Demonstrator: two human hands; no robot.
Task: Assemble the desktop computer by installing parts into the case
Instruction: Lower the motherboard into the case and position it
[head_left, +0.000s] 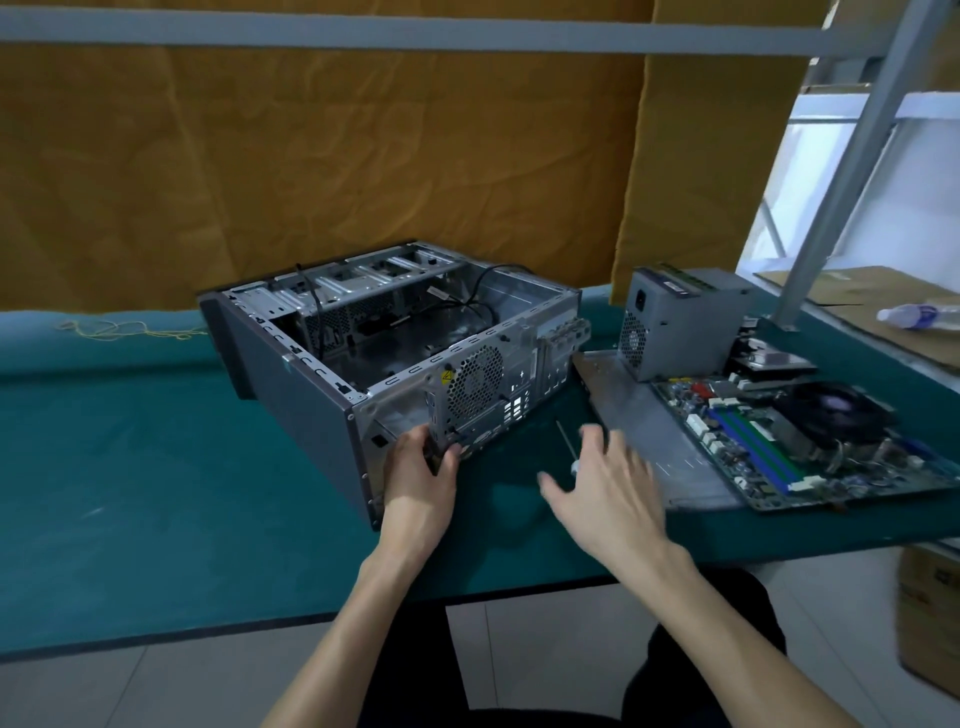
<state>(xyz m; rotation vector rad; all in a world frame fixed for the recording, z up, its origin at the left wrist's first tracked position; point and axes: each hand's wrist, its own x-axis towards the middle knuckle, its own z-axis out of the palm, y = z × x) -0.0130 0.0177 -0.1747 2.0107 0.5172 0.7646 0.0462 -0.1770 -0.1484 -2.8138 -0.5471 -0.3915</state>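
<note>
An open computer case (395, 338) lies on its side on the green-covered desk (156, 467), its interior bare of boards. The left hand (421, 467) grips the near rear corner of the case; the right hand (602, 478) hovers spread and empty above a screwdriver (566, 441). Beside it wait the motherboard (795, 441) and power supply (675, 322). The board looks stiff but fragile, best held by its edges.

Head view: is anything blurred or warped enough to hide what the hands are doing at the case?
Head view: the right hand is motion-blurred at its spread fingers; the left hand gripping the open grey metal computer case at its rear corner is fairly sharp. Wide-angle bending curves the grey shelf beam. Lighting is soft, with no glare on the green circuit-board motherboard.
</note>
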